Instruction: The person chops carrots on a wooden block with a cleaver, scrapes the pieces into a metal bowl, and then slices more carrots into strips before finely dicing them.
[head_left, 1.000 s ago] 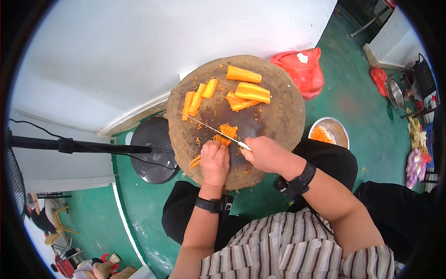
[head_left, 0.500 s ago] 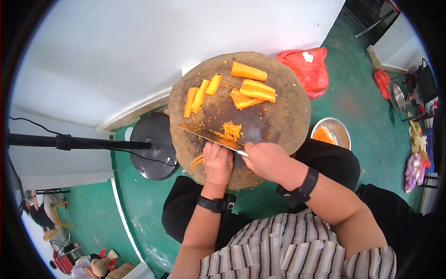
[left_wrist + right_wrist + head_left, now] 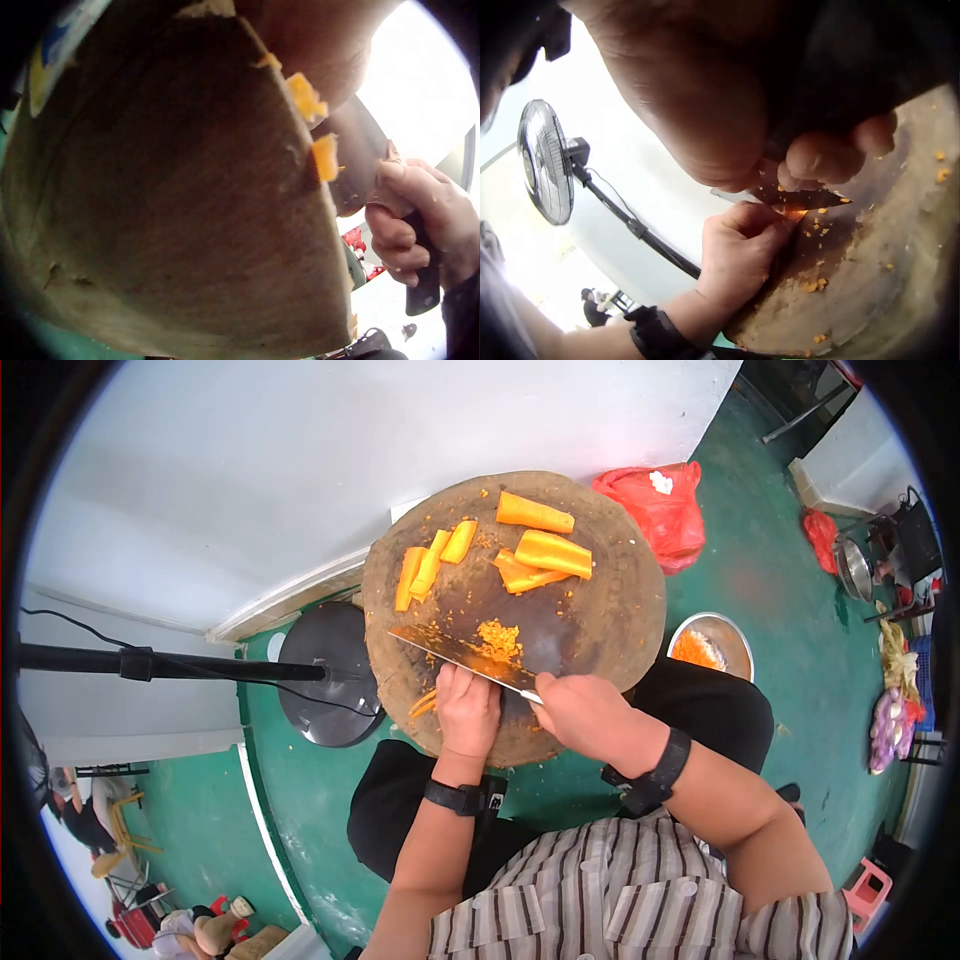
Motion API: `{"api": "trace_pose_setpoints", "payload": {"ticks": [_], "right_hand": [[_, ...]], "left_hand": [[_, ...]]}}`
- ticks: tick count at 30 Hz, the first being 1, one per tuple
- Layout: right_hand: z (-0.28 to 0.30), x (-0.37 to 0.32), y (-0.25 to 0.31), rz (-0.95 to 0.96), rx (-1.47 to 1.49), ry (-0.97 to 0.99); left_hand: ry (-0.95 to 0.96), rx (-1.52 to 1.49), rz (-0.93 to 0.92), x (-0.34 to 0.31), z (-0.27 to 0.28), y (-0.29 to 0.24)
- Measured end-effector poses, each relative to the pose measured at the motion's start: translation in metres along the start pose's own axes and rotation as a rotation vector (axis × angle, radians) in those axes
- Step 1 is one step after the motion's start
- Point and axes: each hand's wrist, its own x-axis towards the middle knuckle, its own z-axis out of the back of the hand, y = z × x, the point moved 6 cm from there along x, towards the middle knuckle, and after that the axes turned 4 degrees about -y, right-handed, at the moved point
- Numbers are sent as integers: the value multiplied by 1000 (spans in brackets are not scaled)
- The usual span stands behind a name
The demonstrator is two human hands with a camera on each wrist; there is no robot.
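Observation:
My right hand (image 3: 590, 715) grips a cleaver (image 3: 462, 654) by its handle, which looks dark in the left wrist view. The broad blade crosses the round wooden chopping board (image 3: 610, 610), its flat face showing. Against the near side of the blade, my left hand (image 3: 468, 712) has curled fingers holding carrot strips (image 3: 798, 214), mostly hidden here. A few loose thin strips (image 3: 424, 703) lie left of that hand. Just beyond the blade is a small heap of minced carrot (image 3: 498, 640). Thick carrot sticks (image 3: 428, 568) and larger carrot chunks (image 3: 553, 553) sit farther back.
A metal bowl (image 3: 748, 650) with orange and white bits stands on the floor to the right. Behind it, a red plastic bag (image 3: 655, 520) leans near the board. A black fan base (image 3: 325, 710) is at left, and a wall rises behind.
The blade, nearly edge-on a second ago, now tilts with its face showing and hides the strips at my left fingers. My right hand has shifted slightly right and toward my body.

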Motion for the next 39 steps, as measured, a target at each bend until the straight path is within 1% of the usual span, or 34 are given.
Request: {"api": "trace_pose_setpoints", "payload": {"ticks": [2,6,12,15,17,19,24,27,30,34,39], "right_hand": [[-1,7,-1,33,16,-67],[7,9,-11,58,45,-81],[13,-16,-5,-44,-10,69],[4,-12,-4,-29,11,43],[-1,-1,-2,-5,9,-16],[-6,6,-5,0,34,-42],[11,3,-9,50,55,-80],[16,-14,-1,-6,74,-15],[13,-15,0,-41,16,25],[-3,3,1,-13,54,-42],[1,15,-7,62,106,-115]], "left_hand": [[14,-16,5,0,-1,0],[9,-14,12,-4,-4,3],[20,-14,31,-3,-2,2],[9,-19,26,-2,-2,2],[12,-26,24,-2,-2,3],[41,-23,47,-5,-4,5],[13,-23,20,-3,-5,5],[32,-29,43,-10,-5,6],[33,-27,42,-5,-4,5],[38,-30,44,-5,-5,5],[23,-22,28,-4,-3,2]]}}
